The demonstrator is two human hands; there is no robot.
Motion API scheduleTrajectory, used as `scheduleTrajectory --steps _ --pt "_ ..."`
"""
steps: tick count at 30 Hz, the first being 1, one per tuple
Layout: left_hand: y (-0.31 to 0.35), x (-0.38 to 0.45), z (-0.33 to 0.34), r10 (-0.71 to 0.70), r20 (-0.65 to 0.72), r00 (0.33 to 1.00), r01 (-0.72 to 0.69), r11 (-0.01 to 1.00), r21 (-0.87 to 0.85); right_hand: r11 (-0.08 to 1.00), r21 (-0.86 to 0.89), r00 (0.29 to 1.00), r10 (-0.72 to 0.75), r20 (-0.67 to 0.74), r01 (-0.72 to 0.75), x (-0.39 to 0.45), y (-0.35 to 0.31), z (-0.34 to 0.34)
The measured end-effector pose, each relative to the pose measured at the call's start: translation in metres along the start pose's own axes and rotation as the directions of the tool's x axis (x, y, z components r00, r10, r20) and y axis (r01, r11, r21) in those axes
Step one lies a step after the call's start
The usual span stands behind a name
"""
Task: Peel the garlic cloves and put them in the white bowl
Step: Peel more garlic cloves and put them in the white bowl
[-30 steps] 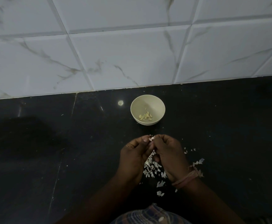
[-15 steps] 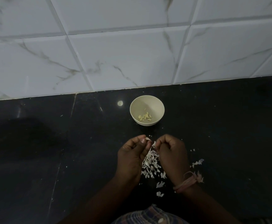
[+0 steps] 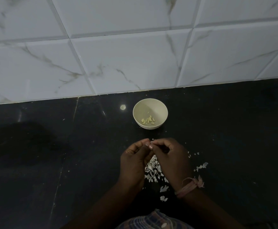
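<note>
— Low in the middle of the frame, what are the two hands doing?

— They are together, fingertips meeting just above the pile of peelings. Left hand [image 3: 135,160] and right hand [image 3: 170,158] both have their fingers curled, thumbs and forefingers pressed toward each other at one spot.

— Is a garlic clove between them?

— Only a pale speck shows where the fingertips meet; it is too small and too covered to say whether it is a clove or a bit of skin. So I cannot tell what either hand is pinching.

— Where are the peeled cloves, then?

— A small cluster of peeled cloves [image 3: 148,120] lies in the bottom of the white bowl [image 3: 161,105]. That bowl stands on the black counter [image 3: 234,129], above the hands in the frame and apart from them, close to the foot of the tiled wall [image 3: 135,60].

— And the skins?

— White garlic skins [image 3: 153,169] are heaped on the counter under and between the hands, with loose flakes scattered to the right of the right hand and a few more below it, toward the bottom of the frame.

— Anything else on the person?

— A pinkish thread band [image 3: 189,185] is tied round the right wrist, and a checked shirt [image 3: 151,220] shows at the bottom edge.
</note>
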State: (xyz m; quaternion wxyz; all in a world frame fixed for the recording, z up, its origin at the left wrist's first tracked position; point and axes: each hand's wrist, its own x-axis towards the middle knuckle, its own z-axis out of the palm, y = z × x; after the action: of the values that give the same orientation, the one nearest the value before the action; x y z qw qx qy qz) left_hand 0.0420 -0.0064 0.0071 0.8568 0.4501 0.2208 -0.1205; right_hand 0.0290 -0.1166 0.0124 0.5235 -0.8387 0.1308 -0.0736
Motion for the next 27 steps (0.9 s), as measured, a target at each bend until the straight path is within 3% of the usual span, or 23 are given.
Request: scheduleTrajectory --steps 7,14,21,27 --pt "-0.002 -0.003 -0.001 0.022 0.061 0.998 -0.040 0.953 0.301 0.996 -0.094 0.997 -0.005 -0.072 -0.002 -0.001 0.004 0.008" --pt "-0.002 -0.004 0.001 0.101 0.080 0.992 -0.128 0.754 0.644 0.983 -0.032 0.983 0.179 -0.050 -0.180 0.005 0.008 0.011" --pt "-0.007 0.004 0.000 -0.044 0.002 0.999 0.037 0.854 0.518 0.930 0.124 0.939 0.343 0.034 -0.345 0.008 0.018 0.011" --pt "-0.006 0.014 0.000 -0.159 -0.088 0.983 0.181 0.907 0.381 0.915 0.211 0.938 0.344 0.045 -0.345 0.005 0.013 0.006"
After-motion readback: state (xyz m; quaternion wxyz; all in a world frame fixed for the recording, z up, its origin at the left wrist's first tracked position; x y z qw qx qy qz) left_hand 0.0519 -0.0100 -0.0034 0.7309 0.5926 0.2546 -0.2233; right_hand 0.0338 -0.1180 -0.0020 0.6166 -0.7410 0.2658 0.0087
